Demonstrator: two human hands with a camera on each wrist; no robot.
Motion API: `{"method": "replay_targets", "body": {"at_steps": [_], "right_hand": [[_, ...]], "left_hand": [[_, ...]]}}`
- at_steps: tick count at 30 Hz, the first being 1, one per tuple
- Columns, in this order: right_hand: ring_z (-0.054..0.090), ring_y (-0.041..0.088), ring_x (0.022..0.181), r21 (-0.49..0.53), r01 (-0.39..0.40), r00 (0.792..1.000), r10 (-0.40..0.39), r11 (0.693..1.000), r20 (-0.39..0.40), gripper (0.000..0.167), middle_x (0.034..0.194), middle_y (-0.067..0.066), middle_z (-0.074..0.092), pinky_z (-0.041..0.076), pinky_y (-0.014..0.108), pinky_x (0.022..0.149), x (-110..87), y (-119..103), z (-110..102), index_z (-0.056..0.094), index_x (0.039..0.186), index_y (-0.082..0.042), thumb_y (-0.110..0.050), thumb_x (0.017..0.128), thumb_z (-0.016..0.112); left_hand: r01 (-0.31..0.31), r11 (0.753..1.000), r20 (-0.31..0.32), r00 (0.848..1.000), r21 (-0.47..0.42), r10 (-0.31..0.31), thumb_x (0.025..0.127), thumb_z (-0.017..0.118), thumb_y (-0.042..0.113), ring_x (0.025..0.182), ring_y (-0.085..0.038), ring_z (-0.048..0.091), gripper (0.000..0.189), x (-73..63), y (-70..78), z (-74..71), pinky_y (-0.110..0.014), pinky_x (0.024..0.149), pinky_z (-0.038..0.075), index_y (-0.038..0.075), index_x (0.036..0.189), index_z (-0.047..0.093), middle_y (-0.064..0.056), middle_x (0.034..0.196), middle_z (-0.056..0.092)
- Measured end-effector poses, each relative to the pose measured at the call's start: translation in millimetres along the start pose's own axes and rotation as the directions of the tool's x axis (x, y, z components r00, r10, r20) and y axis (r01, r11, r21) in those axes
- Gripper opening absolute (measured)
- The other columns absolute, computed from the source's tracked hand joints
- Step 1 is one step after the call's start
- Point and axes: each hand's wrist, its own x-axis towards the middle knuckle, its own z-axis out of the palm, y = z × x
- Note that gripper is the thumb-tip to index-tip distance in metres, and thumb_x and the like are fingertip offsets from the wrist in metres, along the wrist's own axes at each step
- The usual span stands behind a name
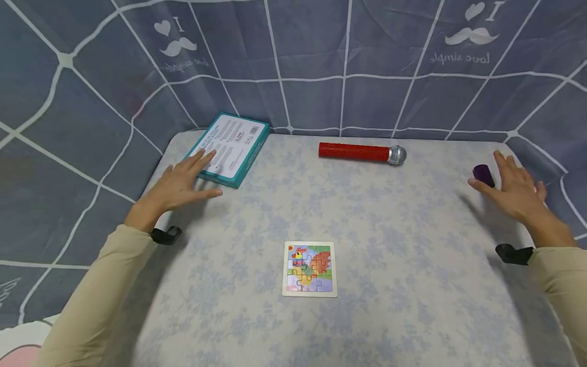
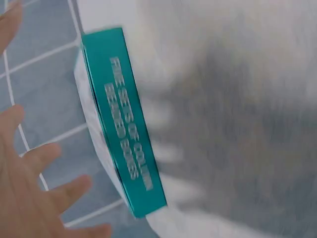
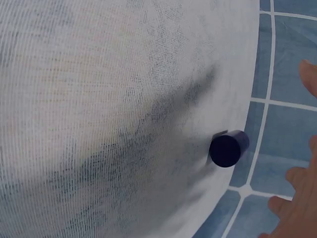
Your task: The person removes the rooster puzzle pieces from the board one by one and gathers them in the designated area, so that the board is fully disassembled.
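In the head view my left hand (image 1: 176, 187) is spread with nothing in it, its fingertips overlapping a teal and white box (image 1: 238, 140) at the back left. The left wrist view shows the lettered teal side (image 2: 124, 124) of that box, with the spread fingers (image 2: 64, 196) beside it. On the far right my right hand (image 1: 515, 191) is also spread and holds nothing. Close by its thumb stands a small dark purple cylinder (image 1: 483, 174). The right wrist view shows the cylinder's round dark end (image 3: 226, 150), apart from the fingers (image 3: 297, 178).
A red microphone (image 1: 355, 151) with a silver head lies at the back of the table. Nearer the front is a small framed jigsaw puzzle (image 1: 309, 269) picturing a hen. Grey-blue grid-patterned curtain (image 1: 312, 102) borders the patterned tablecloth (image 1: 390, 285).
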Motion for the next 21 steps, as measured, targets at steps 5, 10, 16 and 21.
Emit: {"method": "replay_targets", "body": {"at_steps": [5,10,16,21], "right_hand": [[-0.001,0.054,0.142,0.025,0.038,0.999,-0.038,0.999,-0.006,0.097,0.158,0.031,-0.009,0.002,0.077,0.102,4.3,1,-1,-0.011,0.156,-0.004,-0.055,0.097,0.047],[0.003,0.056,0.141,0.073,0.072,0.997,-0.070,0.995,-0.031,0.093,0.154,0.040,0.001,0.009,0.069,0.109,6.0,-4,2,0.001,0.152,0.012,-0.044,0.098,0.052],[0.016,0.059,0.136,0.097,0.132,0.991,-0.129,0.987,-0.038,0.085,0.149,0.043,0.016,0.015,0.068,0.108,5.6,-24,5,0.010,0.152,0.012,-0.035,0.098,0.056],[0.028,0.060,0.129,0.090,0.181,0.983,-0.180,0.979,-0.019,0.076,0.147,0.041,0.025,0.024,0.071,0.101,3.1,-50,12,0.024,0.149,0.012,-0.030,0.097,0.060]], "left_hand": [[-0.074,0.992,0.065,0.995,-0.101,0.081,0.086,0.065,0.060,0.147,-0.041,0.015,0.095,-1.3,11.4,13.6,-0.069,0.108,0.017,0.032,0.159,0.012,-0.011,0.164,0.012],[-0.160,0.981,0.093,0.981,-0.111,0.170,0.082,0.069,0.061,0.147,-0.040,0.017,0.091,-7.4,34.3,28.2,-0.069,0.109,0.014,0.032,0.157,0.027,-0.010,0.163,0.018],[-0.273,0.962,0.082,0.958,-0.026,0.274,0.076,0.069,0.071,0.147,-0.041,0.014,0.096,-22.0,68.1,39.2,-0.075,0.105,0.011,0.034,0.155,0.030,-0.007,0.163,0.020],[-0.386,0.922,0.086,0.918,-0.035,0.388,0.072,0.076,0.064,0.146,-0.044,0.016,0.096,-40.4,100.1,48.5,-0.076,0.104,0.014,0.033,0.154,0.035,-0.005,0.162,0.023]]}}
